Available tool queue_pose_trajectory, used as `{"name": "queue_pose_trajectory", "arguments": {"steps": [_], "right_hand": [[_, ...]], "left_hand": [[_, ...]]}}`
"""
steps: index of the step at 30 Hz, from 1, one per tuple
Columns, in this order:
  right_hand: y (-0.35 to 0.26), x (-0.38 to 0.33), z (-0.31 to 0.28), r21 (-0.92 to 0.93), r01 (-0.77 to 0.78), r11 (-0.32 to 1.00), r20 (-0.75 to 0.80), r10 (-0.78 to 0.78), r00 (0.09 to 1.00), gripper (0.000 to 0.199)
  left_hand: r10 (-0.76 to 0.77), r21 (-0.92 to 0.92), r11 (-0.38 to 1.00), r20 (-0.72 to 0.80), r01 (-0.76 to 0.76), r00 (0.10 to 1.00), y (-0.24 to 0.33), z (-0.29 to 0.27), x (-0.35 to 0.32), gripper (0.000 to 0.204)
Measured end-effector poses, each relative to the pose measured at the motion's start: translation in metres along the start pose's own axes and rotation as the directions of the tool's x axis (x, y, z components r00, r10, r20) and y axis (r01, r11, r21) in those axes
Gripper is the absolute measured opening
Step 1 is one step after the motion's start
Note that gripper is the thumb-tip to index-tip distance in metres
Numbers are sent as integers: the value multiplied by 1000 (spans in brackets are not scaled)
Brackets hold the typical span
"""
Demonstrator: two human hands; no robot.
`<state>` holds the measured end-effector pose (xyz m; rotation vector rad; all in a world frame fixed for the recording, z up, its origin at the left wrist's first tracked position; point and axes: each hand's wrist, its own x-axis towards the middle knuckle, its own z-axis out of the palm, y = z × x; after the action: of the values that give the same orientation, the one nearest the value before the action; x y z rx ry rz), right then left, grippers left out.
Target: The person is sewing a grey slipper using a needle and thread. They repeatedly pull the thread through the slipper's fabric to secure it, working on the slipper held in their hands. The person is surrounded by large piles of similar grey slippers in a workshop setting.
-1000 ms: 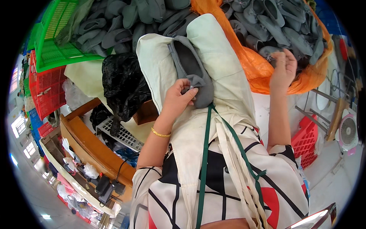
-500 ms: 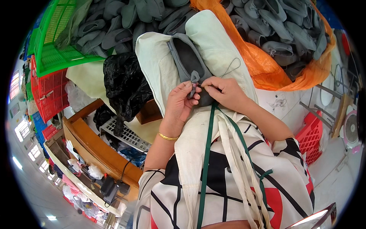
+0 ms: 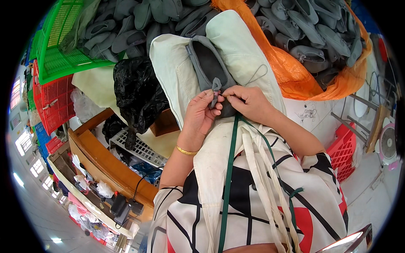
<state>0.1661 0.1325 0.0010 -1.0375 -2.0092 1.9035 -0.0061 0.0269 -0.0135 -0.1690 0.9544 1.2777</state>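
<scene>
Orange sack (image 3: 295, 71), top right: filled with grey slippers (image 3: 312, 33). Green crate (image 3: 63, 46), top left: more grey slippers heaped beside it. Cream-clad lap (image 3: 181, 80), centre: one grey slipper (image 3: 209, 69) lying on it, heel toward the person. Left hand (image 3: 200, 116): fingers curled, thumb and forefinger pinching a small tab at the slipper's heel. Right hand (image 3: 249, 101): fingertips pressed together, pinching a thin thread (image 3: 255, 76) at the same spot, touching the left hand.
</scene>
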Motion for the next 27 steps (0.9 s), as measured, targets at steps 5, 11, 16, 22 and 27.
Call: {"name": "queue_pose_trajectory", "arguments": {"steps": [5,11,16,22,27], "right_hand": [[1,1,0,-9,1,1000,4,-1,1000,17],[1,2,-4,-3,-79,997,51,79,996,16],[13,2,-1,123,-109,986,85,99,991,14],[10,5,-1,198,-283,938,168,252,953,13],[9,6,4,238,-291,927,146,262,954,11]], "left_hand": [[17,13,1000,-8,-16,1000,-1,3,-1,18],[83,36,996,-49,-81,995,-7,3,-4,13],[117,105,988,-66,-109,991,-12,3,-6,14],[94,146,986,-76,-83,993,-12,-1,-6,12],[69,158,986,-87,-55,994,-10,-1,-5,12]]}}
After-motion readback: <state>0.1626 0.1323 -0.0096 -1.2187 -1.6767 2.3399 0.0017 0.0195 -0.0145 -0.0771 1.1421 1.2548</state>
